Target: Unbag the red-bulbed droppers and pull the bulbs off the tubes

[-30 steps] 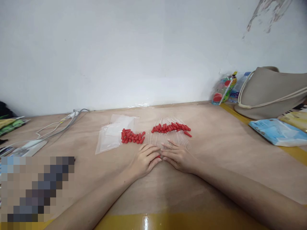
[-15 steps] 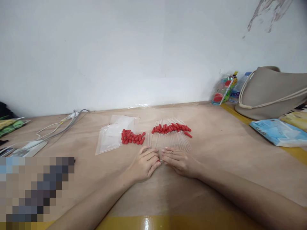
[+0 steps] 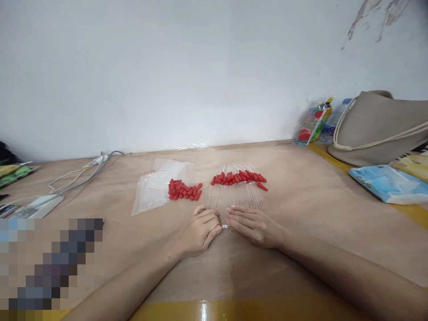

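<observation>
My left hand (image 3: 202,229) is closed, thumb against fingers, on a red rubber bulb whose edge barely shows at the fingertips. Between the hands runs a short stretch of clear glass dropper tube (image 3: 225,226), its left end at the bulb. My right hand (image 3: 252,225) is closed on the tube's other end, which the fingers hide. Just beyond lie loose glass tubes (image 3: 245,195) in a row. Behind them are droppers with red bulbs (image 3: 236,178) fitted, and one red-bulbed piece (image 3: 262,187) lies apart at the right. Loose red bulbs (image 3: 183,191) are piled left of the tubes.
Clear plastic bags (image 3: 150,191) lie under and beside the bulb pile. Cables (image 3: 90,171) run at the left. On the right are a drink bottle (image 3: 310,127), a grey bag (image 3: 377,129) and a blue packet (image 3: 384,183). A white wall (image 3: 200,76) bounds the table's back.
My hands have drawn slightly apart, so more of the glass tube shows between them. The bulbs and tubes on the table stay as they were.
</observation>
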`<action>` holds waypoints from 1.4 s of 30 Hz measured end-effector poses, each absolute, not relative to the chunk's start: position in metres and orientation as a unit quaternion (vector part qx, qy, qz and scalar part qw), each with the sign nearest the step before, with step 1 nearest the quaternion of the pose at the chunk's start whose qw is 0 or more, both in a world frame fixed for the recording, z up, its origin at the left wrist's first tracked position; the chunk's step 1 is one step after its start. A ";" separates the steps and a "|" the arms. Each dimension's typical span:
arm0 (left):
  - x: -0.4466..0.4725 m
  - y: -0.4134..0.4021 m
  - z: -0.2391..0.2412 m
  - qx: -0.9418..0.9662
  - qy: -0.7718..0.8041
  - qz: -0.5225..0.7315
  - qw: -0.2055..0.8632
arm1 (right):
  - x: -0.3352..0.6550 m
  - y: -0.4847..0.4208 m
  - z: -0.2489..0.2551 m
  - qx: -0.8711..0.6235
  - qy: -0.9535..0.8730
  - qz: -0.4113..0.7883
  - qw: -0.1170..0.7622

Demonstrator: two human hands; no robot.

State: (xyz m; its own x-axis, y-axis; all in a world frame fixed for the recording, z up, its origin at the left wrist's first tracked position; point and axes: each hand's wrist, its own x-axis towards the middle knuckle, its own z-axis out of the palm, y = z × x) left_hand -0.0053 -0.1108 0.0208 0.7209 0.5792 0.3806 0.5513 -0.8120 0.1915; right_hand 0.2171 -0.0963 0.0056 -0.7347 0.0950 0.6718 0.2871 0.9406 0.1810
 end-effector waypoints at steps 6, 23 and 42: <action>-0.007 -0.114 0.022 0.929 0.297 0.218 0.028 | 0.222 -0.098 0.010 -0.091 -0.923 -0.144 0.346; -0.013 -0.118 0.022 0.931 0.292 0.217 0.022 | 0.226 -0.099 0.014 -0.063 -0.919 -0.144 0.361; -0.066 -0.061 0.050 0.751 0.536 0.384 -0.050 | 0.213 -0.077 0.008 -0.364 -0.832 -0.100 0.406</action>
